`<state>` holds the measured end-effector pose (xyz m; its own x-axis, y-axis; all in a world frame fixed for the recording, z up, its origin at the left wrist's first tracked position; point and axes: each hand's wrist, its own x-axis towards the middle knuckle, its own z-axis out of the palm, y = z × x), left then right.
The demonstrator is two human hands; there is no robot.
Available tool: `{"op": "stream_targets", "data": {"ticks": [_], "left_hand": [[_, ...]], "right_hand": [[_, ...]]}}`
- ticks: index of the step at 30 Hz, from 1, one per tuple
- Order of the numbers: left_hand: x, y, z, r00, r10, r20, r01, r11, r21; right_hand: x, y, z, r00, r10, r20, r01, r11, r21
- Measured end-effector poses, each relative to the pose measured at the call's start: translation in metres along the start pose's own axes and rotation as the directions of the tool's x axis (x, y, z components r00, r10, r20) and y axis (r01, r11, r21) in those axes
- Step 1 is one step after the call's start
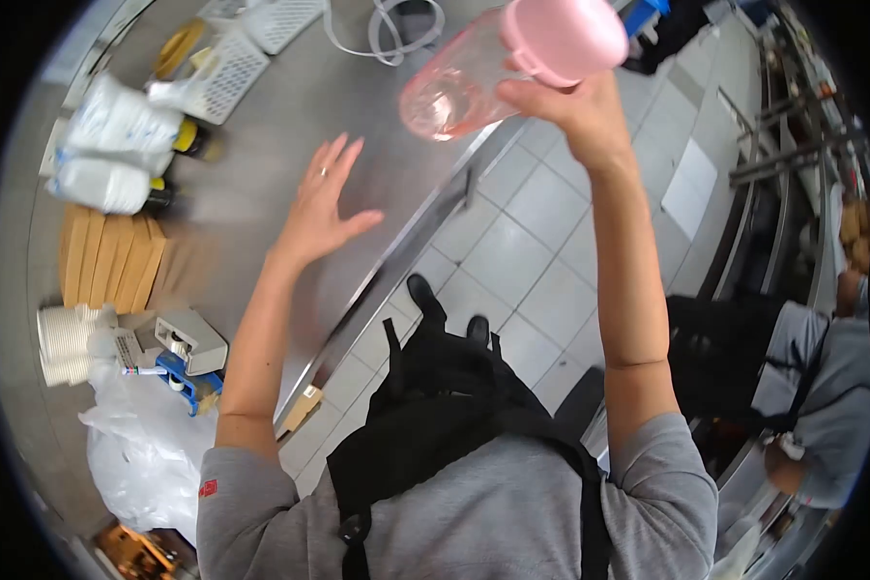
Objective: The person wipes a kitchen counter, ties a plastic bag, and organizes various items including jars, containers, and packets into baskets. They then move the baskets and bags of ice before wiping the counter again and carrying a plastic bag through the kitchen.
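My right hand (580, 114) is raised at the top, its fingers wrapped round a clear pink-tinted water bottle (451, 92) with a pink lid (568, 37). The bottle lies tilted, its base pointing left over the edge of the metal table (358, 106). Some of the fingers are hidden behind the bottle. My left hand (319, 217) hovers above the tabletop with the fingers spread, a ring on one of them. It holds nothing.
A white cable (387, 39) and white plastic baskets (227, 72) lie at the back. Wrapped bottles (116, 145), flat cardboard boxes (111, 256), stacked white lids (63, 338), a blue tape dispenser (188, 379) and plastic bags (150, 445) line the left. A co-worker (831, 406) stands at right by shelves.
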<state>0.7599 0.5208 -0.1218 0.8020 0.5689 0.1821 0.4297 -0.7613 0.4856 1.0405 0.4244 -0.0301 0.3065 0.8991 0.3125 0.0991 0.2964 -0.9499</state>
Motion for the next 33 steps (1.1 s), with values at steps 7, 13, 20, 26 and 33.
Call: {"op": "stream_targets", "data": {"ticks": [7, 13, 20, 26, 33], "left_hand": [[-0.016, -0.006, 0.058, 0.996, 0.034, 0.079, -0.056, 0.954, 0.296], [0.002, -0.004, 0.058, 0.988, 0.012, 0.152, -0.070, 0.920, 0.385], [-0.015, -0.035, 0.070, 1.000, -0.029, 0.007, 0.024, 0.909, 0.417], [-0.021, -0.038, 0.073, 0.990, -0.021, -0.140, 0.057, 0.965, 0.257], [-0.018, -0.043, 0.078, 0.976, 0.010, -0.216, 0.029, 0.984, 0.174]], "right_hand": [[-0.097, 0.115, -0.112, 0.962, 0.142, -0.235, -0.209, 0.932, -0.295], [-0.159, 0.336, -0.068, 0.914, 0.372, -0.161, -0.405, 0.823, -0.399], [-0.150, 0.511, 0.061, 0.839, 0.438, 0.322, -0.277, 0.855, -0.439], [-0.133, 0.626, 0.064, 0.700, 0.648, 0.301, -0.097, 0.503, -0.859], [-0.118, 0.678, 0.054, 0.625, 0.763, 0.166, 0.017, 0.199, -0.980]]}}
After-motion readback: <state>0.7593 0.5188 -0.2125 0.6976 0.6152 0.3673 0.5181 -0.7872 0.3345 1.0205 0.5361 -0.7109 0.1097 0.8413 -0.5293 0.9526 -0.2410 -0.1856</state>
